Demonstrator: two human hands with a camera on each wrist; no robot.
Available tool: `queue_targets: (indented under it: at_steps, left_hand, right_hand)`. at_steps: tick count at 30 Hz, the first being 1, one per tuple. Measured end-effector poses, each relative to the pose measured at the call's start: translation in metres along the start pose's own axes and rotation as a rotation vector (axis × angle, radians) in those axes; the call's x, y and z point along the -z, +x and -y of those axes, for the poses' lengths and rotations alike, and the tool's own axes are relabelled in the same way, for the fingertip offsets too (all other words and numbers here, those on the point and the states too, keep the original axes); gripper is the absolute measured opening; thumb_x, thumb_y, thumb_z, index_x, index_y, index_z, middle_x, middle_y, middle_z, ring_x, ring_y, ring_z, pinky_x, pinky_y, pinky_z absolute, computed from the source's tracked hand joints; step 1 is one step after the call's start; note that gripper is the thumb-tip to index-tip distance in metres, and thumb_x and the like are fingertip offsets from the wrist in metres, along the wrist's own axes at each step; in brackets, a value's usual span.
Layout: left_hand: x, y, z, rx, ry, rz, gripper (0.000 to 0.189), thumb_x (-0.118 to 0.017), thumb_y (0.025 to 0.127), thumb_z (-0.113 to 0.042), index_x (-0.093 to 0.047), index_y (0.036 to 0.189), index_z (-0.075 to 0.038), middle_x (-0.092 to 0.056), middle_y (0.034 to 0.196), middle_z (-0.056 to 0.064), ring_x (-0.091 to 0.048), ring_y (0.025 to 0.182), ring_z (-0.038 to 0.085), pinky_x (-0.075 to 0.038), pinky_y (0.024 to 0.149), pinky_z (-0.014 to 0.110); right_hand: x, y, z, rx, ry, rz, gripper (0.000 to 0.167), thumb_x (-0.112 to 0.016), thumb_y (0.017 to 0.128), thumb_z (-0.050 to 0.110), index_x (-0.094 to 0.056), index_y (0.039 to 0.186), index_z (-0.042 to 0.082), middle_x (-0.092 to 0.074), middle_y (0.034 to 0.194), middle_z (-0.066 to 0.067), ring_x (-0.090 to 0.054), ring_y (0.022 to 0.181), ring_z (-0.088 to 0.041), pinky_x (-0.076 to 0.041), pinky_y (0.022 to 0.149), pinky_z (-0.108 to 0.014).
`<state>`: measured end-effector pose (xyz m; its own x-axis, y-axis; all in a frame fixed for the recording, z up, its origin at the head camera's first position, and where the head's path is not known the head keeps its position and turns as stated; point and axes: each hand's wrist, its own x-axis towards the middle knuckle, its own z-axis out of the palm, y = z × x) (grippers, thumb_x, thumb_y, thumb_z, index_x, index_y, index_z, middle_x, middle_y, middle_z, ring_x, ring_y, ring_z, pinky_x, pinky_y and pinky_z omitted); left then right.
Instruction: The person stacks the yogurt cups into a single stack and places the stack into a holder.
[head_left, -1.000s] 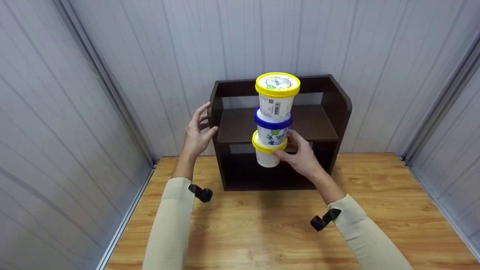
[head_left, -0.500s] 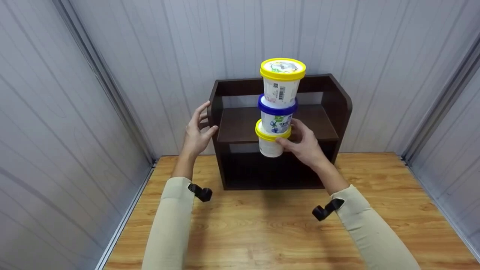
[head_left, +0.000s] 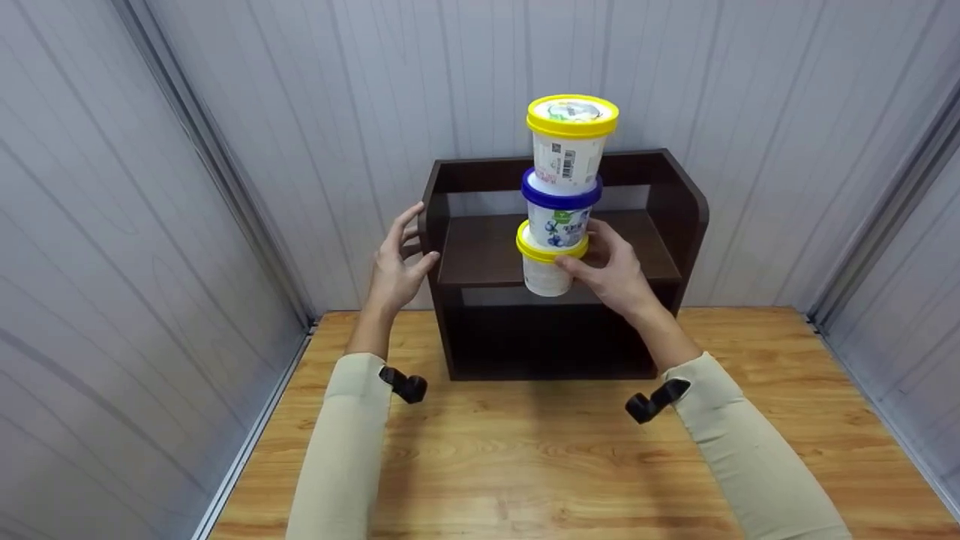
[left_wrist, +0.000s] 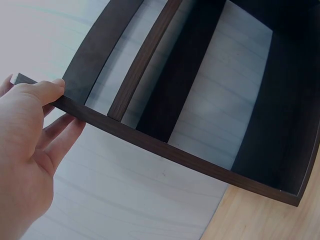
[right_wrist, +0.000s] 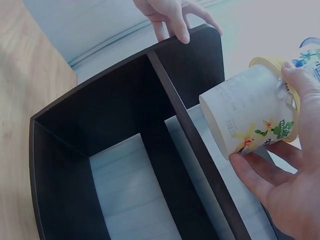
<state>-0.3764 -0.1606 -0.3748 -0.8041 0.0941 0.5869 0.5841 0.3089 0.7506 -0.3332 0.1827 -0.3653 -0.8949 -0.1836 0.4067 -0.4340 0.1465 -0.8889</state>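
Note:
My right hand [head_left: 619,276] grips the lowest of three stacked white tubs, in front of the dark brown shelf [head_left: 476,251]. The lowest tub [head_left: 544,277] has a yellow lid and, in the right wrist view, yellow flowers on its side. On it stands a blue-lidded tub [head_left: 553,225] with blueberries printed on it. Topmost is another yellow-lidded tub [head_left: 568,159], showing a barcode. The stack leans slightly right in the head view. My left hand [left_wrist: 30,135] holds the shelf's left side panel near the top, thumb on one face and fingers on the other.
The shelf has an upper board and a lower compartment [head_left: 540,341], with raised sides. It stands on a wood-grain surface [head_left: 510,465], against a pale panelled wall [head_left: 360,112]. Similar walls rise at left and right.
My right hand has lifted the tub stack and moved it slightly right, so its base now appears level with the shelf board's front edge. The left hand keeps its place on the side panel.

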Motion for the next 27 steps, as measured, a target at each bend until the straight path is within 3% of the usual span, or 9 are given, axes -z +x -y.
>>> queue_targets:
  at_steps: [12, 17, 23, 27]
  left_hand:
    - [-0.001, -0.002, -0.003, 0.011, -0.015, 0.0, 0.077, -0.072, 0.089, 0.007, -0.042, 0.154, -0.024, -0.051, 0.147, 0.013, -0.055, 0.128, 0.03, -0.05, 0.101, 0.049]
    - [0.0, -0.002, -0.003, 0.006, -0.001, 0.004, 0.076, -0.073, 0.09, 0.004, -0.044, 0.152, -0.028, -0.052, 0.146, 0.007, -0.056, 0.128, 0.023, -0.05, 0.102, 0.042]
    - [0.0, -0.001, -0.002, -0.016, -0.001, 0.011, 0.074, -0.072, 0.091, 0.003, -0.045, 0.152, -0.028, -0.056, 0.14, 0.007, -0.057, 0.126, 0.018, -0.05, 0.102, 0.037]
    - [0.0, 0.0, -0.001, -0.015, -0.011, 0.014, 0.073, -0.071, 0.091, 0.003, -0.044, 0.152, -0.027, -0.058, 0.139, 0.01, -0.058, 0.125, 0.018, -0.05, 0.102, 0.038]
  right_hand:
    - [0.008, 0.017, 0.0, -0.039, -0.017, -0.039, 0.071, -0.079, 0.089, 0.032, -0.045, 0.148, 0.012, -0.06, 0.134, -0.014, -0.061, 0.112, -0.028, -0.061, 0.08, -0.044]
    - [0.011, 0.023, 0.004, -0.064, -0.041, -0.043, 0.071, -0.078, 0.091, 0.029, -0.043, 0.149, 0.009, -0.058, 0.136, -0.018, -0.06, 0.115, -0.029, -0.059, 0.084, -0.049]
    - [0.007, 0.018, 0.027, -0.078, -0.06, -0.047, 0.069, -0.076, 0.092, 0.027, -0.042, 0.148, 0.004, -0.057, 0.137, -0.02, -0.06, 0.116, -0.03, -0.058, 0.087, -0.05]
    - [0.006, 0.024, 0.01, -0.078, -0.069, -0.072, 0.074, -0.079, 0.089, 0.036, -0.044, 0.148, 0.009, -0.058, 0.137, -0.016, -0.06, 0.116, -0.029, -0.059, 0.084, -0.047]
